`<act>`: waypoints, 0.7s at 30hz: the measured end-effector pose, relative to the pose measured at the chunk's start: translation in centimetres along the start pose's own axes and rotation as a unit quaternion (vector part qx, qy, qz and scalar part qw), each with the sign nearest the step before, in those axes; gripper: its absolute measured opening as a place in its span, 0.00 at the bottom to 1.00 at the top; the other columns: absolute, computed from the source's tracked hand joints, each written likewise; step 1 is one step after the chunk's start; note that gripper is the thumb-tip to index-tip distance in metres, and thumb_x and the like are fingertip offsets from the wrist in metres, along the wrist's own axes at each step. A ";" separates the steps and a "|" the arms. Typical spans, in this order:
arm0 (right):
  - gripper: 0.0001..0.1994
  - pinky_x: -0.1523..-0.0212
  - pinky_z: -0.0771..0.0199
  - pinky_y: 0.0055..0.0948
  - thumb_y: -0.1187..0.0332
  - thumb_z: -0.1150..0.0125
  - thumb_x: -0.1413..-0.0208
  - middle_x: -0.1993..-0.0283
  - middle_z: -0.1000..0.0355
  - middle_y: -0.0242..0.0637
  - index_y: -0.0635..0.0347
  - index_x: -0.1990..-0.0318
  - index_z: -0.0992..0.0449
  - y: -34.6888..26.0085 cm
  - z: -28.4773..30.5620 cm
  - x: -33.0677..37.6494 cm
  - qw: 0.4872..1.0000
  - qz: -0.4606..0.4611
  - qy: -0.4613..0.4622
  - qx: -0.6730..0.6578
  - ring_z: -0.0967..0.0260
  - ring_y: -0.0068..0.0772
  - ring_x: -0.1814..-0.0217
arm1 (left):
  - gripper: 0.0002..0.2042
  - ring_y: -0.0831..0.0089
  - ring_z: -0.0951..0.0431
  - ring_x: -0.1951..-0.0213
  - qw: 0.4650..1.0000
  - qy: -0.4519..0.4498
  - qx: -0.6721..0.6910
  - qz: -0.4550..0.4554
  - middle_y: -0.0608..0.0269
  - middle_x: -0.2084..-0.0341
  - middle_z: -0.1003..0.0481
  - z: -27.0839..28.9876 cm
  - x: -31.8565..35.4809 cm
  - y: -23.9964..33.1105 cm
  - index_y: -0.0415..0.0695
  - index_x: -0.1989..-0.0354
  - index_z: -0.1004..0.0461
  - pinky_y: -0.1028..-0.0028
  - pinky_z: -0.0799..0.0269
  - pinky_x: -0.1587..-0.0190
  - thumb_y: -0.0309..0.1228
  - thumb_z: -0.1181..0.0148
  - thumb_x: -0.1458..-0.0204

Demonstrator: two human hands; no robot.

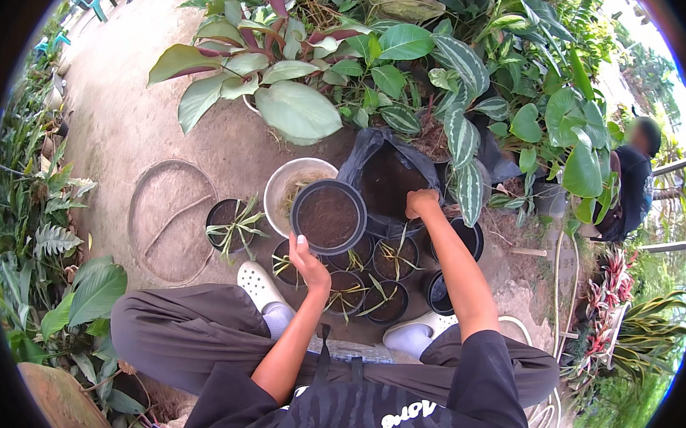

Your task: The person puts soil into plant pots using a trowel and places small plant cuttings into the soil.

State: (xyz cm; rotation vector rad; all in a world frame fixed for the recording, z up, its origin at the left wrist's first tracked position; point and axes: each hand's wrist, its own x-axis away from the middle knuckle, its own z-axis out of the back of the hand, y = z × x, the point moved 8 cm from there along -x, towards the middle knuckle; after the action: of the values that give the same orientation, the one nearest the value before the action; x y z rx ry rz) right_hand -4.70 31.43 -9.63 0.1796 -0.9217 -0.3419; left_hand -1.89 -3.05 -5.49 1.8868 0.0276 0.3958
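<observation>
Soil shows fine and brown inside the round black pot, held up before you with its mouth facing your eyes. Your left hand grips the near side of that pot, fingertips showing against its wall. Your right hand is at the mouth of a black plastic bag of dark soil, fingers curled in; you cannot really tell from this angle whether they pinch anything. Partly behind the held pot sits a white basin with dry plant bits inside. Below and around it stand small potted plants with narrow, yellowish-green leaves. Broad-leaved plants crowd the ground beyond, and another person is off to your right.
</observation>
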 end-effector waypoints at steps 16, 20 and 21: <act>0.14 0.46 0.21 0.43 0.65 0.34 0.51 0.50 0.19 0.44 0.50 0.54 0.16 0.5 -1.1 1.9 0.972 0.040 0.192 -0.131 0.21 0.46 0.45 | 0.27 0.69 0.32 0.55 0.999 0.027 0.001 -0.019 0.57 0.55 0.27 0.5 -0.4 0.0 0.29 0.40 0.32 0.71 0.38 0.47 0.44 0.58 0.33; 0.13 0.43 0.23 0.45 0.66 0.37 0.50 0.51 0.19 0.41 0.43 0.57 0.15 1.2 -2.8 1.8 0.957 -0.017 0.187 -0.222 0.23 0.45 0.44 | 0.27 0.69 0.32 0.53 0.999 0.032 -0.012 -0.010 0.56 0.55 0.27 0.9 -0.4 -0.4 0.28 0.40 0.32 0.71 0.39 0.45 0.44 0.58 0.33; 0.13 0.43 0.23 0.44 0.66 0.37 0.49 0.51 0.19 0.41 0.43 0.56 0.15 1.1 -3.3 1.8 0.948 -0.013 0.186 -0.259 0.23 0.45 0.43 | 0.27 0.69 0.32 0.53 1.000 0.027 -0.012 -0.010 0.56 0.55 0.27 0.9 -0.5 -0.3 0.28 0.40 0.32 0.71 0.39 0.45 0.44 0.58 0.33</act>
State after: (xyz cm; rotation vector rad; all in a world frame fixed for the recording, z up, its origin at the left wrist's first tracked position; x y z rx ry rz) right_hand -0.80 31.82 -9.97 -0.2237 -0.4335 -0.5415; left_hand -2.05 -3.84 -6.15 1.8505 0.0779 0.4302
